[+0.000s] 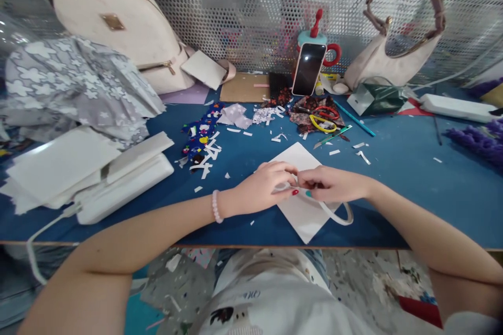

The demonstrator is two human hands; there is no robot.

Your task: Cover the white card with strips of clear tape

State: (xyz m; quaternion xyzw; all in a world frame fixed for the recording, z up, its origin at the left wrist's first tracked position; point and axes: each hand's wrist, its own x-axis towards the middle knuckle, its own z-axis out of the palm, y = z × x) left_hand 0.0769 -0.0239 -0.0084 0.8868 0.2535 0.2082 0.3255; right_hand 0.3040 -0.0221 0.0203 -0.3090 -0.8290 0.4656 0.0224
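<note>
Both of my hands meet over a white square sheet of paper [302, 214] lying cornerwise on the blue table [412, 178]. My left hand [264, 186] is closed, its fingers pinching one end of a narrow white paper strip [338, 215]. My right hand [328, 184] is closed too and pinches the same strip right beside it. The strip curls away in a loop to the right, below my right wrist. A pink bead bracelet [215, 206] sits on my left wrist.
Paper scraps [208, 154] litter the table ahead. A phone [308, 68] leans at the back, with scissors [323, 121] on patterned fabric and a craft knife [332, 137]. White boxes [118, 178], grey star cloth [74, 84], a backpack [118, 21] and a handbag [389, 63] surround the work area.
</note>
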